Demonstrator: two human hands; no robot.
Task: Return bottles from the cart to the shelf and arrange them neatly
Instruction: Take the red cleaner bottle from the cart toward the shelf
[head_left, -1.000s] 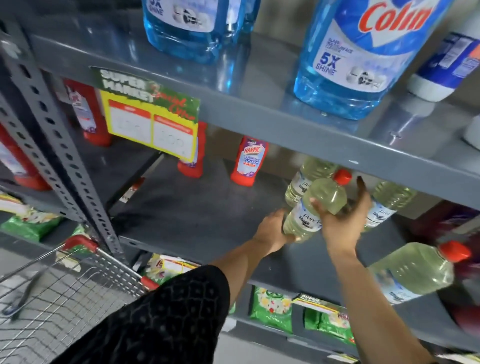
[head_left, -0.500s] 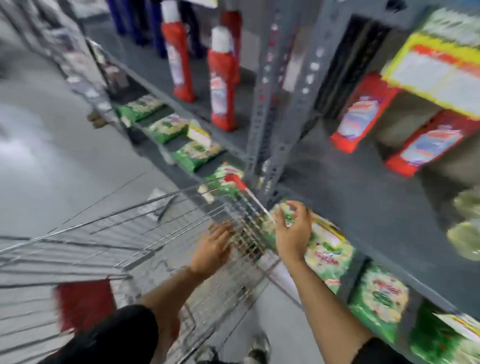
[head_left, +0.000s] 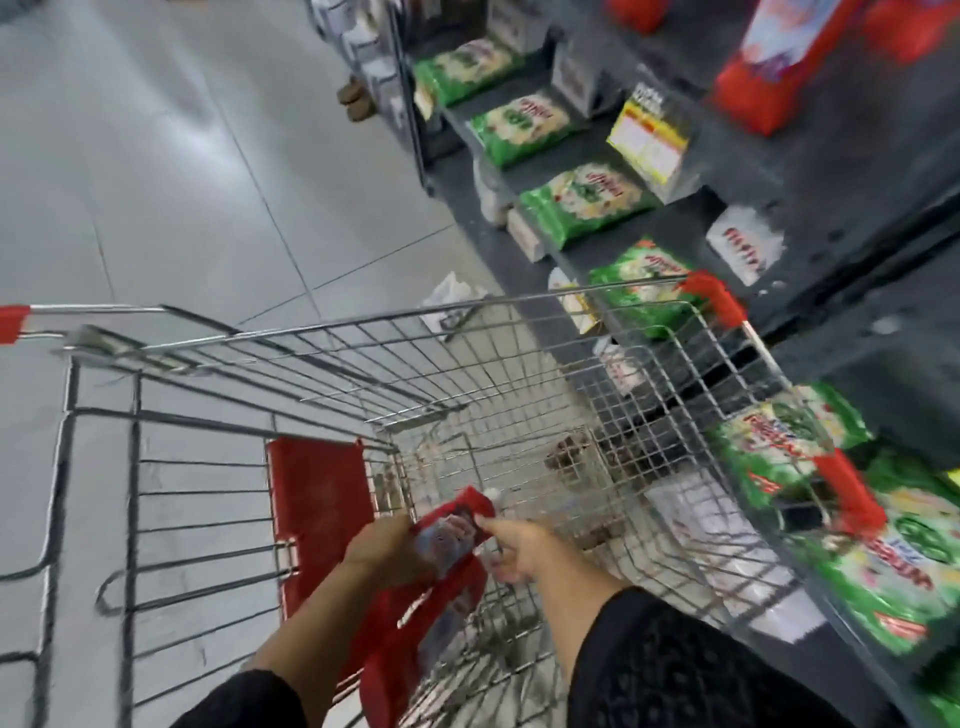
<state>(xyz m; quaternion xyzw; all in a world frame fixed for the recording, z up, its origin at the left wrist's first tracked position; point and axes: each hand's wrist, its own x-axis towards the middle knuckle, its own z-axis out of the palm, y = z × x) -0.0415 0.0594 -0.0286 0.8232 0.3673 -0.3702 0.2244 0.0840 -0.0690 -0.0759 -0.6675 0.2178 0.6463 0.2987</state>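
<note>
Reaching into the cart (head_left: 467, 322), left hand (head_left: 384, 556) and right hand (head_left: 524, 551) both clasp a red bottle (head_left: 447, 540) (blurred); lift it clear of the wire.

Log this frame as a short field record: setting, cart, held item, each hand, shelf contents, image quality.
setting: shop aisle, grey tiled floor
cart: wire shopping cart beside the shelf
held item: red bottle, inside the cart basket
left hand: gripping the bottle's side
right hand: on the bottle's other side
shelf: dark metal shelf, green packets on the low tier
image quality: motion-blurred, labels unreadable
</note>
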